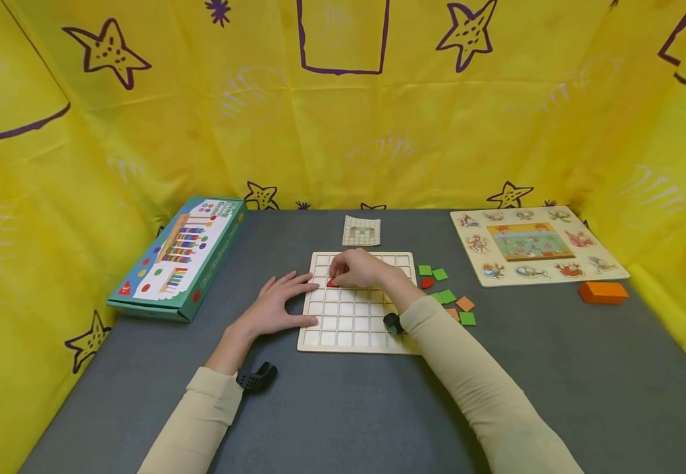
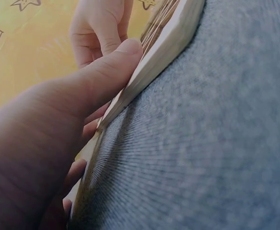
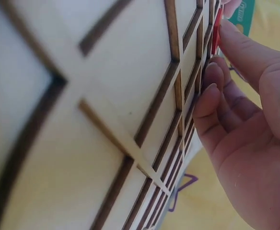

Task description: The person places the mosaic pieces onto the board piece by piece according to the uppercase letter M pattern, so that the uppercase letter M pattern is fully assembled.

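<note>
Grey tabletop (image 1: 331,408): right hand (image 1: 359,268) pinching red piece (image 1: 332,284) at grid board (image 1: 345,323); left hand (image 1: 274,307) spread, touching edge.

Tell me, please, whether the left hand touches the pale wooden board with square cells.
Touching: in the left wrist view, the left hand rests its thumb on the wooden board.

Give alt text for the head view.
A person's right hand pinches a red piece at a pale grid board while the left hand touches the board's left edge. Green, orange and red tiles lie right of the board, with a small patterned card beyond it. A game box lies left on the grey table, an animal puzzle right.
</note>
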A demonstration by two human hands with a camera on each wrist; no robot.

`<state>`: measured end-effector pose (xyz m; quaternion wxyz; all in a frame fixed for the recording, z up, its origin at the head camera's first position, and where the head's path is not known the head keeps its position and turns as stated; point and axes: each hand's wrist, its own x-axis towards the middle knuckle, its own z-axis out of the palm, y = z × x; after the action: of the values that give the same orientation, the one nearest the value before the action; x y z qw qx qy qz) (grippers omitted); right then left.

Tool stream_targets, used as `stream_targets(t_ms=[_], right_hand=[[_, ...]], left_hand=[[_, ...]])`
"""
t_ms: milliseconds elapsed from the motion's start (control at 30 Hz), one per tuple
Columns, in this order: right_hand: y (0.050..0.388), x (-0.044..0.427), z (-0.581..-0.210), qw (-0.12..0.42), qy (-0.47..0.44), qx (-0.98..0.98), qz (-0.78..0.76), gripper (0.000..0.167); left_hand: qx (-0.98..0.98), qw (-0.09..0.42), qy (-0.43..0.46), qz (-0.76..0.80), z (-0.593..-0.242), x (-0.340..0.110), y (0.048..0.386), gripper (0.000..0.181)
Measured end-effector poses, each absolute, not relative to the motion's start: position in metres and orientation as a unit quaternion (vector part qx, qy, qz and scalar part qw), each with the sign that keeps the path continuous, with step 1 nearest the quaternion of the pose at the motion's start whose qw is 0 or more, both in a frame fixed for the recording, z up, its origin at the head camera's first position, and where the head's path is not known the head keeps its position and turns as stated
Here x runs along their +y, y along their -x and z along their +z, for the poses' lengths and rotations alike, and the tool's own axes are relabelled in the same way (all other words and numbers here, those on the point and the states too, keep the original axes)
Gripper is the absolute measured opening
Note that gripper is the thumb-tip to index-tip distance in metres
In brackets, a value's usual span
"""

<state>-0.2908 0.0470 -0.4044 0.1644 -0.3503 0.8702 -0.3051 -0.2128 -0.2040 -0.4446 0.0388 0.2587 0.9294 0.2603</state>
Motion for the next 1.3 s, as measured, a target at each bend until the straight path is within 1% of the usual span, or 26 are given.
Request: stream_targets(t_ms=[233,567,1200,1300], right_hand=[[0.2891,0.0465,-0.4036,0.168,0.35,0.874,-0.291,0.006],[0.2895,0.0475,-0.4038,0.176,0.339,0.876,-0.295,0.006],[0.2954,0.0484,-0.4023,0.176,0.374,0.872,-0.262,0.008],[0.2939,0.0508,-0.4005,0.179,0.367,0.871,-0.273,0.009]], left_hand=[[0.929,0.067,-0.252,0.264,-0.4389,-0.2042,0.212,0.078],[0.928,0.078,-0.248,0.268,-0.4355,-0.2031,0.212,0.079],[0.929,0.075,-0.253,0.259,-0.4375,-0.203,0.2142,0.079],[0.929,0.077,-0.253,0.258,-0.4374,-0.2031,0.2143,0.079]])
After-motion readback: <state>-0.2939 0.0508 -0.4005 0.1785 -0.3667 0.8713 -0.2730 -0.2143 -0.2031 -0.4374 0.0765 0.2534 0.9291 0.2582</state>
